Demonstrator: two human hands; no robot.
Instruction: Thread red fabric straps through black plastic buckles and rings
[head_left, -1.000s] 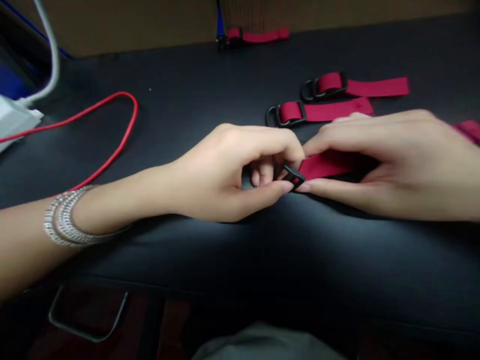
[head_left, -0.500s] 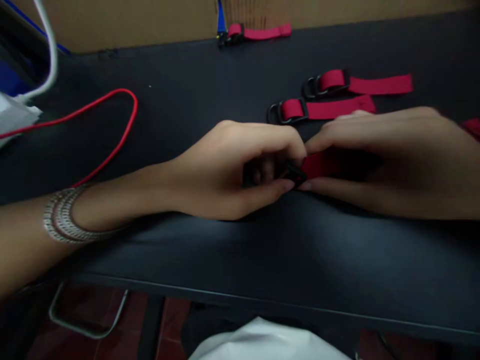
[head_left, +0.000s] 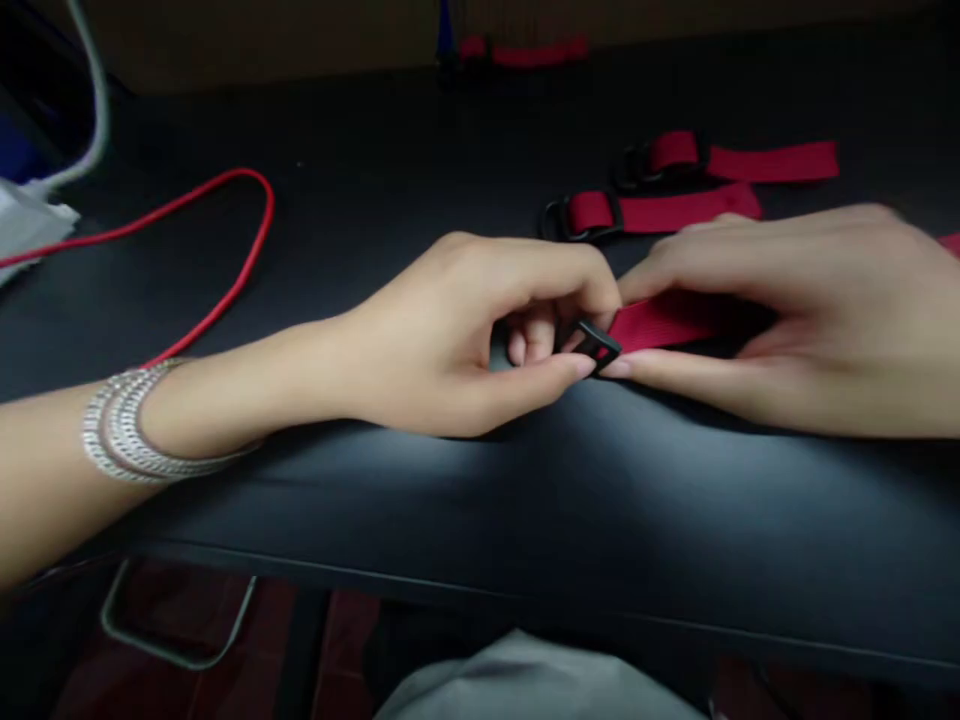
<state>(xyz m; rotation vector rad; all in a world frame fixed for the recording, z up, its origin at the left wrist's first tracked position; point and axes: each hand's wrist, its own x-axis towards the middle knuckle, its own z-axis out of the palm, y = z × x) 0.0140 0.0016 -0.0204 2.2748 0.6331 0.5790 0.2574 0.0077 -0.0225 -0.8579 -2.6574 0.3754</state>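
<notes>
"Head view: what's biggest?"

"Dark table (head_left: 360,515), running right across."

"Next?"

"Two hands, working close together above it: the left hand (head_left: 465,345) and the right hand (head_left: 817,315), thumb tips nearly meeting."

"Then?"

"Red cord (head_left: 259,235), looped on the left. After that, two loose straps (head_left: 679,212) lying just beyond the right hand, and the red strap (head_left: 667,318) that the right hand grips, between its thumb and fingers."

"And smallest?"

"Black buckle (head_left: 598,342), pinched by the left thumb and forefinger where that strap ends. Whether it's threaded, I can't tell."
</notes>
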